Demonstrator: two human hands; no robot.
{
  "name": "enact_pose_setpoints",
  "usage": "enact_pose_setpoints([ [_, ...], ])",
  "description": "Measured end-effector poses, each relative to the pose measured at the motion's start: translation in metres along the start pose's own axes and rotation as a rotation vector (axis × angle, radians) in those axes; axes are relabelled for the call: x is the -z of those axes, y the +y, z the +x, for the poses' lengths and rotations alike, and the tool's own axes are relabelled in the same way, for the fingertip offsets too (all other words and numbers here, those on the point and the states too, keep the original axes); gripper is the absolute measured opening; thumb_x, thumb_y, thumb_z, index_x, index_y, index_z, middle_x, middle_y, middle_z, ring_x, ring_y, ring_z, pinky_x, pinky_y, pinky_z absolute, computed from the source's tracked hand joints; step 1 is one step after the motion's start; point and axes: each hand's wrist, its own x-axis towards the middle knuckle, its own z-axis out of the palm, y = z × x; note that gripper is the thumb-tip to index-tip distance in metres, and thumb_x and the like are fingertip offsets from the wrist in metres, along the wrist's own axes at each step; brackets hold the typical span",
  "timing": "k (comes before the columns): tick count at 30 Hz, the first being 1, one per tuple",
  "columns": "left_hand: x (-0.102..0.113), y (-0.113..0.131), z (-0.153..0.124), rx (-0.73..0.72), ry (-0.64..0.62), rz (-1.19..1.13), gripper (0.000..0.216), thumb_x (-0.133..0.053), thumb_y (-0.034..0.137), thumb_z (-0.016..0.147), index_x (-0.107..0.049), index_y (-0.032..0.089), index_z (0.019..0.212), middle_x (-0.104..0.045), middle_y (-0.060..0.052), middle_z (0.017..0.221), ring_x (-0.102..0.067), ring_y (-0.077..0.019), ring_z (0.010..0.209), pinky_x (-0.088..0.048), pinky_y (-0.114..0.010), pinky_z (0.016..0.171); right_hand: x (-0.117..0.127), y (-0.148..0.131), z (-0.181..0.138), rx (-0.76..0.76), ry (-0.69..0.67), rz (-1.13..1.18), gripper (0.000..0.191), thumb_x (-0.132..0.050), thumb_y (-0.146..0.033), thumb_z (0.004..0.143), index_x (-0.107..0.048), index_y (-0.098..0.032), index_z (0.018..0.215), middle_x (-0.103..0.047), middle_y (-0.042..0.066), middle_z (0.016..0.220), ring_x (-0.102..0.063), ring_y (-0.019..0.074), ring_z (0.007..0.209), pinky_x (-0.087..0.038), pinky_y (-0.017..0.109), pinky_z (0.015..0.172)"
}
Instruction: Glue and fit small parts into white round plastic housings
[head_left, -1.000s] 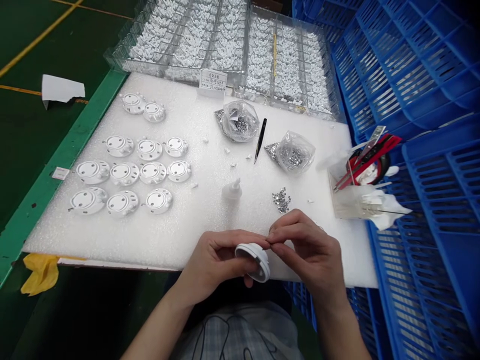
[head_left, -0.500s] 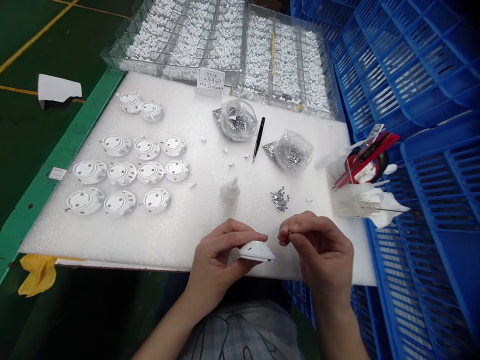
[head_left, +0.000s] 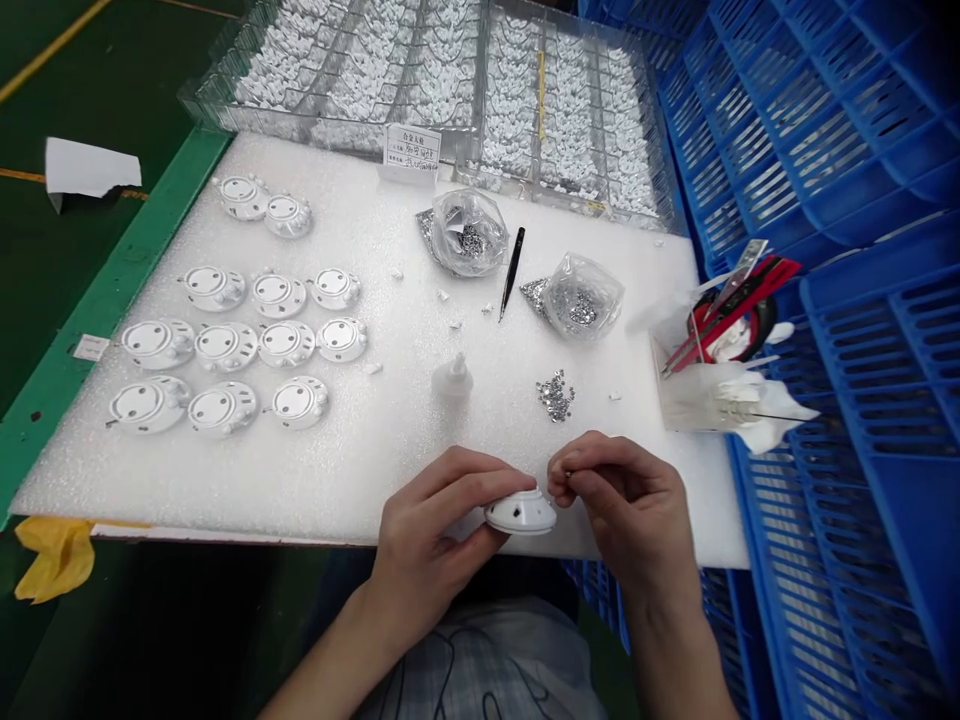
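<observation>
My left hand [head_left: 442, 530] grips a white disc-shaped plastic part [head_left: 521, 512] between fingers and thumb, with small dark holes along its side. Just to the right, my right hand [head_left: 626, 500] pinches a tiny piece [head_left: 569, 474], too small to make out, close to the part but apart from it. Beyond my hands a small heap of shiny metal bits [head_left: 555, 397] lies on the white foam sheet [head_left: 390, 450]. A small translucent dropper bottle [head_left: 453, 378] stands left of the heap.
Several similar white parts [head_left: 225, 345] lie in rows at left. Two plastic bags of metal bits [head_left: 471, 235] and black tweezers [head_left: 512, 272] lie further back. Clear trays [head_left: 442, 80] of small white pieces line the rear. A tool holder [head_left: 686, 395] and blue crates [head_left: 847, 130] stand at right.
The white part has turned in my left hand, so more of its side with the holes shows. My right hand has come slightly closer to it. The view has shifted a little.
</observation>
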Motion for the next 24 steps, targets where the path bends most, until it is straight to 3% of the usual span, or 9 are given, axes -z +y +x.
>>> enact_pose_setpoints([
  [4,0.003,-0.001,0.002,-0.043,-0.019,0.062,0.029,-0.070,-0.001,0.091,-0.079,0.019,0.110,-0.078,-0.005,0.100,-0.076,-0.0154,0.088,-0.064,-0.021,0.081,-0.001,0.001,0.000,0.015,0.024,-0.020,0.010,-0.078,-0.015,0.089,-0.078,-0.024,0.092,-0.073,-0.002,0.074,-0.069,0.0111,0.064,-0.060,0.021,0.059],
  [13,0.004,-0.009,0.001,-0.138,-0.109,0.089,0.029,-0.062,0.004,0.100,-0.074,0.019,0.122,-0.078,-0.010,0.119,-0.077,-0.0164,0.102,-0.066,-0.023,0.087,-0.002,-0.006,-0.003,0.124,0.015,-0.342,0.012,-0.078,-0.013,0.090,-0.075,-0.024,0.095,-0.078,0.000,0.087,-0.078,0.0135,0.078,-0.068,0.022,0.071],
  [16,0.003,-0.009,-0.002,-0.137,-0.076,0.150,0.031,-0.061,0.003,0.100,-0.074,0.020,0.122,-0.078,-0.008,0.118,-0.077,-0.0153,0.097,-0.066,-0.023,0.083,0.000,-0.007,-0.006,0.204,0.006,-0.466,0.012,-0.074,-0.012,0.092,-0.071,-0.023,0.096,-0.076,0.001,0.087,-0.076,0.0153,0.079,-0.068,0.027,0.071],
  [19,0.002,-0.008,-0.004,-0.128,0.011,0.229,0.031,-0.063,-0.001,0.096,-0.077,0.020,0.115,-0.077,-0.006,0.108,-0.075,-0.0142,0.091,-0.065,-0.022,0.079,0.005,-0.009,-0.009,0.339,-0.034,-0.579,0.026,-0.069,-0.003,0.091,-0.068,-0.025,0.104,-0.076,0.002,0.090,-0.076,0.0179,0.084,-0.066,0.032,0.074],
  [24,0.000,-0.006,-0.004,-0.125,0.080,0.271,0.029,-0.066,-0.001,0.094,-0.077,0.021,0.109,-0.076,-0.005,0.101,-0.075,-0.0156,0.088,-0.065,-0.024,0.077,0.010,-0.016,-0.012,0.535,-0.232,-0.705,0.047,-0.063,0.007,0.084,-0.062,-0.026,0.118,-0.079,0.004,0.097,-0.076,0.0195,0.088,-0.065,0.035,0.076],
])
